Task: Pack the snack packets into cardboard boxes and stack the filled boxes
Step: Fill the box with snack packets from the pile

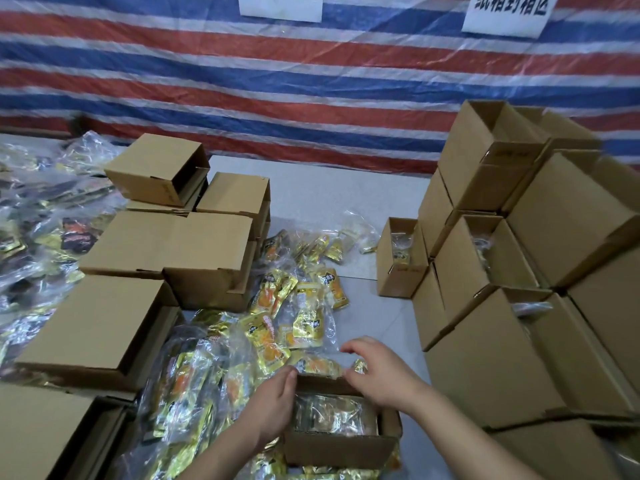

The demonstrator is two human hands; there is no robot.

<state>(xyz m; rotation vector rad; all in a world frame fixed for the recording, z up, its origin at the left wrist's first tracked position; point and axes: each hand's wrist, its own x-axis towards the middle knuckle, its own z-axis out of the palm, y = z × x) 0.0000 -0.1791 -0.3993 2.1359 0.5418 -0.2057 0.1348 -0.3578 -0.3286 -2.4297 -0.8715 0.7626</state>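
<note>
An open cardboard box (341, 446) sits on the floor in front of me with clear bags of snack packets (332, 415) inside. My left hand (273, 403) rests with straight fingers at the box's left wall. My right hand (377, 370) hovers over the box's far edge, fingers loosely curved, holding nothing I can make out. Just beyond lies a pile of yellow and gold snack packets (298, 317) in clear bags.
Stacked open boxes (519, 306) rise on the right, some showing packets. Empty boxes (166, 244) lie on their sides to the left, with more bagged packets (45, 216) behind them. A striped tarp (311, 81) hangs at the back.
</note>
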